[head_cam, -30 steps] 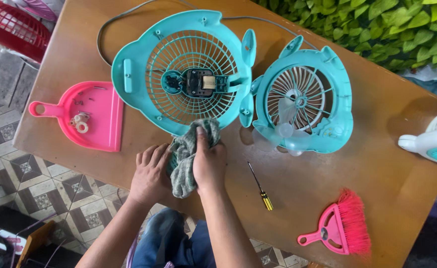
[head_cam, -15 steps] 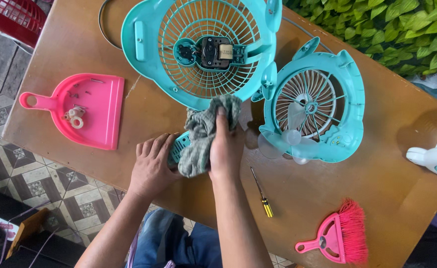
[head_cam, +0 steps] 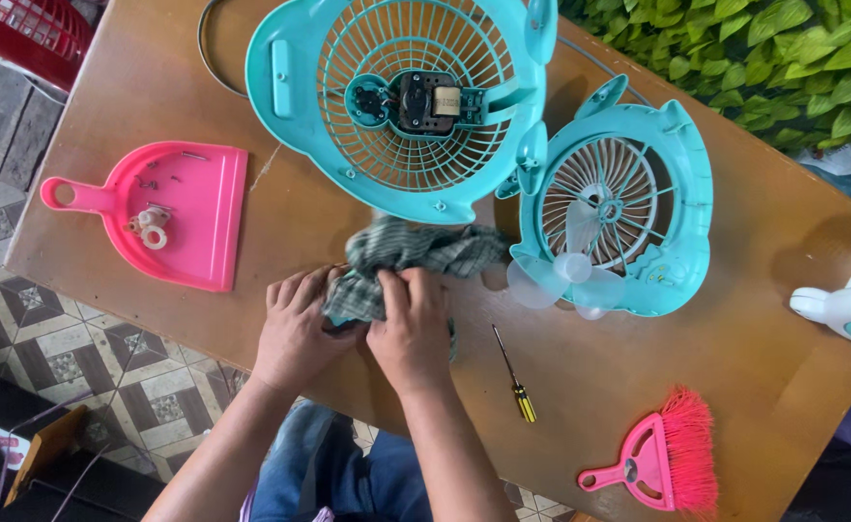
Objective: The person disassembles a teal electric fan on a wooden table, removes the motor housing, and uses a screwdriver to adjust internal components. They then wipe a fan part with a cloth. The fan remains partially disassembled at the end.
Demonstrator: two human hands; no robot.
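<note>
Shifted nearer the table (head_cam: 135, 87) edge since earlier: soft, light checked cloth (head_cam: 416, 256), bunched below teal fan housing (head_cam: 396, 106); left hand (head_cam: 295, 329) and right hand (head_cam: 416, 329) apparently pinching its near folds, best gathered there.

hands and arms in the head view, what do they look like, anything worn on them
Both are bare: the left hand and right hand show no gloves, rings or watch, and the forearms carry no sleeves as far as the frame shows. Fingernails are short and unpainted. Below them, blue jeans cover the legs.
</note>
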